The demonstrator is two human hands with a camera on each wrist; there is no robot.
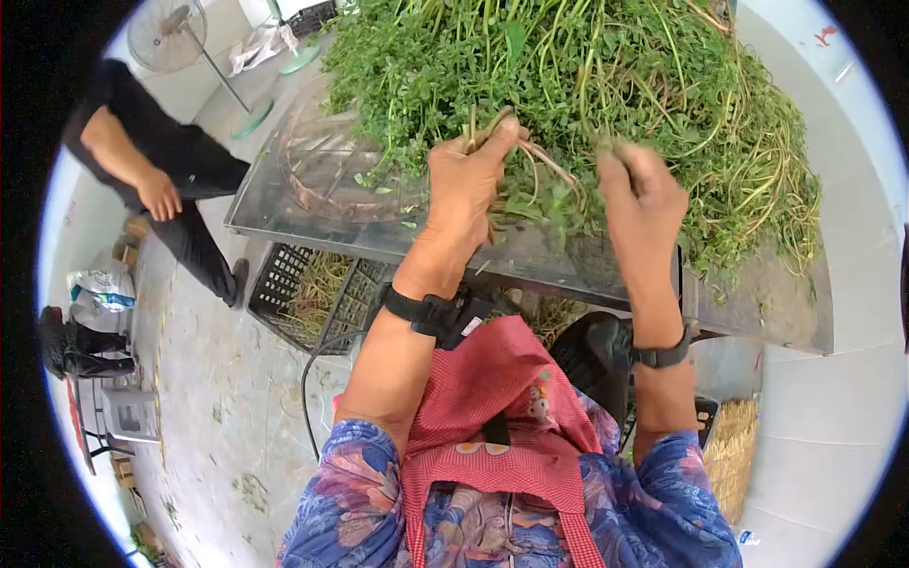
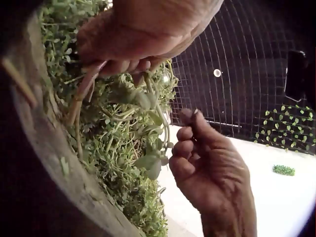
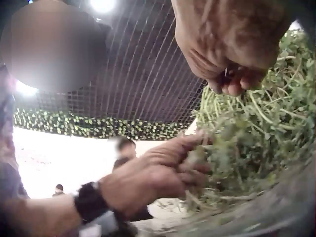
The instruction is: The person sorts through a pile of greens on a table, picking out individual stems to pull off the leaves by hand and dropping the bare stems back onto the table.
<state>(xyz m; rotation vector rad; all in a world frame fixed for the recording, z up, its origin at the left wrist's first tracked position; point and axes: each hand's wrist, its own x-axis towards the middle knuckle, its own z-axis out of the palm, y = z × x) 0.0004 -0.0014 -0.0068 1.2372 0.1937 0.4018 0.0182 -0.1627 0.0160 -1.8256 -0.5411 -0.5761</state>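
Note:
A large heap of leafy green stems [image 1: 530, 66] covers the back of the metal table. Over its front edge, the left hand [image 1: 464, 180] grips a few brownish stems [image 1: 554, 166] between thumb and curled fingers; leaves hang below that hand in the left wrist view. To its right, the right hand [image 1: 646, 194] is raised with thumb and fingertips together. In the left wrist view the right hand [image 2: 217, 173] has its fingers curled, and a small dark bit shows at the thumb tip. The two hands are apart.
Loose leaves lie on the table [image 1: 331, 208] near its front edge. Below stands a black crate [image 1: 312, 293] with stems in it. A person in dark clothes [image 1: 161, 161] stands at the left, near a standing fan [image 1: 169, 36]. A straw-coloured bundle [image 1: 731, 440] is at lower right.

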